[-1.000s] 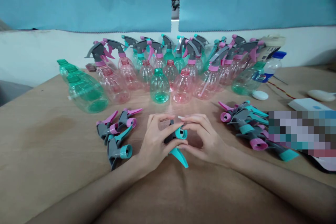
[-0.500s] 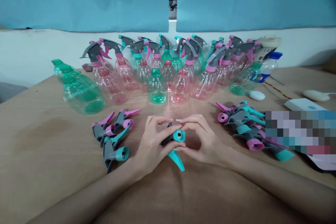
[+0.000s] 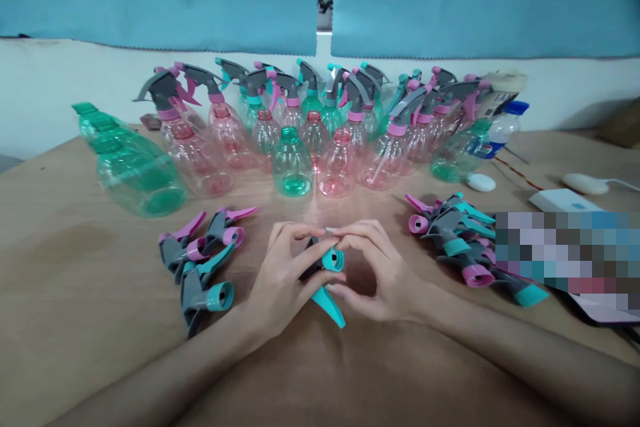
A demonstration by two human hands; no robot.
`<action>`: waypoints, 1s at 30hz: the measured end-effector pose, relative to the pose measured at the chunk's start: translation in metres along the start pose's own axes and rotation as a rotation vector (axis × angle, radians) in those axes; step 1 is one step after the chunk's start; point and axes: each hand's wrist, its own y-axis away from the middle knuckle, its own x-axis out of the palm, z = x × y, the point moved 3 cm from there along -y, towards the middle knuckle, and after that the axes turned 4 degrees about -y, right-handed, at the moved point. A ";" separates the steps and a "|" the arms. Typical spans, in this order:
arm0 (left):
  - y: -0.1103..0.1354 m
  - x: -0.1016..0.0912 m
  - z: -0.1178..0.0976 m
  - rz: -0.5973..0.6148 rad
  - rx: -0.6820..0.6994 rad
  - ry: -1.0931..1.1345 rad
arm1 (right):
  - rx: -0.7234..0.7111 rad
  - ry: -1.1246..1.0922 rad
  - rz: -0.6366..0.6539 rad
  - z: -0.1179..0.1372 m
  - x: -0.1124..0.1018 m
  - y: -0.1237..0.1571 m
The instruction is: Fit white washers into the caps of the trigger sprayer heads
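Observation:
My left hand [image 3: 283, 280] is closed on a grey trigger spray head [image 3: 324, 307] with a teal collar and trigger, its open collar turned to the right. Thumb and fingers grip the body, and the trigger points down toward me. From the other side, my right hand [image 3: 383, 273] curls with thumb and fingertips at the collar, meeting the left fingers; its exact contact is partly hidden. Loose spray heads lie left of my hands, one with a teal collar [image 3: 220, 295] nearest. More loose spray heads [image 3: 453, 243] with pink or teal parts are heaped on the right.
Behind my hands stand several clear pink and green bottles, among them an uncapped green bottle [image 3: 293, 163] and an uncapped pink bottle [image 3: 337, 167]. Many behind carry spray heads. Green bottles [image 3: 145, 180] lean at the left. A white box [image 3: 567, 200] and a blue-capped bottle [image 3: 505, 127] are on the right.
The view has shifted slightly, so things on the table appear a little further left. Both hands remain around the spray head, in nearly the same pose.

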 end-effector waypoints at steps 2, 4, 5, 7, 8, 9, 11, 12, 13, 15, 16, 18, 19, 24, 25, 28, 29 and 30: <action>0.000 0.000 0.000 -0.007 -0.012 -0.003 | 0.001 0.001 0.024 0.001 0.002 0.000; 0.000 0.000 0.000 -0.008 -0.010 -0.006 | -0.001 0.003 0.029 0.001 0.004 0.000; 0.000 0.000 0.000 -0.004 -0.007 -0.006 | 0.000 0.002 0.024 0.001 0.004 0.001; 0.000 0.001 -0.001 0.006 -0.003 -0.006 | 0.000 -0.003 0.003 0.001 0.004 0.001; 0.001 0.002 -0.001 0.012 -0.004 -0.005 | 0.001 -0.007 -0.009 0.001 0.004 0.002; 0.001 0.002 -0.001 0.016 -0.007 -0.002 | 0.003 -0.011 -0.017 0.001 0.004 0.002; 0.002 0.002 -0.002 0.023 -0.005 0.008 | 0.012 -0.016 -0.042 0.001 0.003 0.002; 0.003 0.001 -0.002 0.029 -0.002 0.014 | 0.018 -0.019 -0.055 0.001 0.003 0.002; 0.003 0.001 -0.003 0.035 0.002 0.022 | 0.024 -0.023 -0.067 0.001 0.002 0.001; 0.004 0.001 -0.004 0.043 0.011 0.034 | 0.033 -0.032 -0.081 0.001 0.001 0.000; 0.004 0.001 -0.004 0.047 0.013 0.037 | 0.036 -0.037 -0.083 0.002 0.001 0.000; 0.003 0.000 -0.004 0.043 0.013 0.037 | 0.039 -0.045 -0.085 0.002 0.001 0.000; 0.003 0.000 -0.005 0.040 0.014 0.037 | 0.035 -0.047 -0.085 0.002 0.001 0.000; 0.000 0.001 -0.005 0.042 0.025 0.035 | -0.011 -0.036 -0.054 0.003 0.003 0.001; 0.000 0.002 -0.004 0.045 0.030 0.034 | -0.017 -0.033 -0.052 0.003 0.003 0.001; 0.002 0.003 -0.004 0.044 0.056 0.039 | -0.030 -0.028 -0.048 0.002 0.003 0.001; 0.002 0.003 -0.004 0.044 0.065 0.043 | -0.034 -0.029 -0.046 0.002 0.003 0.000; 0.003 0.004 -0.004 0.048 0.072 0.048 | -0.037 -0.031 -0.039 0.001 0.003 0.000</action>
